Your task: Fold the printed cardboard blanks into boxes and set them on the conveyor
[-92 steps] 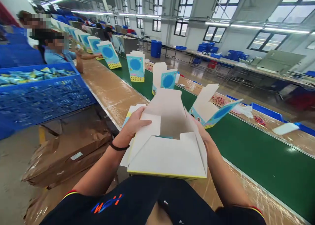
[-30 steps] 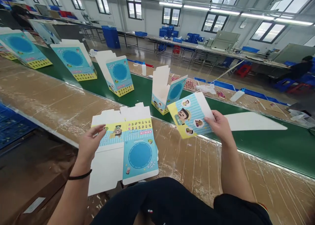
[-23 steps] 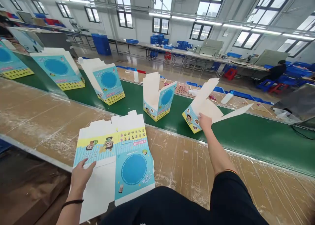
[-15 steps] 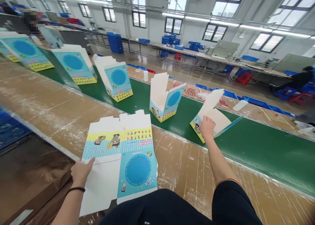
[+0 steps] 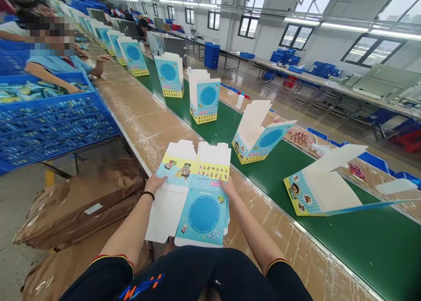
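A flat printed carton (image 5: 205, 211), blue, yellow and white with a round blue panel, lies in front of my body at the near edge of the work surface. My left hand (image 5: 156, 184) grips its left edge, thumb on top and fingers hidden beneath. On the opposite edge, my right hand (image 5: 227, 188) grips the same carton, its fingers partly out of sight. Ahead on the green belt, a partly opened box (image 5: 259, 136) stands with its flaps up. Another opened box (image 5: 309, 195) sits to the right, one panel leaning far out.
More upright boxes (image 5: 208, 97) line the green belt (image 5: 226, 134) toward the back left. A blue crate (image 5: 59, 121) of small packets stands at left, beside a seated co-worker (image 5: 62, 64). Brown wrapped bundles (image 5: 82, 204) lie below the table edge.
My right hand has let go of the rightmost box on the belt and come back to the flat carton's right edge. The view has turned left, bringing the co-worker and crate into sight.
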The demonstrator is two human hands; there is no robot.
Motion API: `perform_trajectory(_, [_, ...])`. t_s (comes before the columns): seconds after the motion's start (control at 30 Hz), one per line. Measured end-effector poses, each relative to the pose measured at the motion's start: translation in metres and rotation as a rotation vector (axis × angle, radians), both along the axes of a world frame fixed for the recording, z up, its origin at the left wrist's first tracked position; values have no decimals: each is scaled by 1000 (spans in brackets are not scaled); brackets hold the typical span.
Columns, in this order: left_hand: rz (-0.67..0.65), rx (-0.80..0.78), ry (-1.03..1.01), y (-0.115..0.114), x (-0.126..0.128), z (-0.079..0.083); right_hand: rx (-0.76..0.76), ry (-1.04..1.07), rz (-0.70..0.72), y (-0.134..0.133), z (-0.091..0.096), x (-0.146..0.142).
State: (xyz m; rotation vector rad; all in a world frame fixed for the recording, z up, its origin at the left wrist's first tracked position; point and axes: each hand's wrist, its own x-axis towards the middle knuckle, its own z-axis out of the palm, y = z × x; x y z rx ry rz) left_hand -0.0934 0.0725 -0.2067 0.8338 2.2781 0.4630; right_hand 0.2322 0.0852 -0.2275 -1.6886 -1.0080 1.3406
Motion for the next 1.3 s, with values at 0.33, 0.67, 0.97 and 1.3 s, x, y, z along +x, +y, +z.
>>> perform_trajectory(0.33, [226,336,-85,-8,19,16,331,328,-113,-30,65,-6])
perform_trajectory(0.67, [94,1384,-339,9,12,134,889,-61,120,-69,164,75])
perform_trajectory(0.97, [70,1587,-544,-7,19,160,1441,-360,524,-109,178,49])
perform_trajectory(1.3, [-50,1472,-884,-41,53,164,1058,-221,247,-116,141,58])
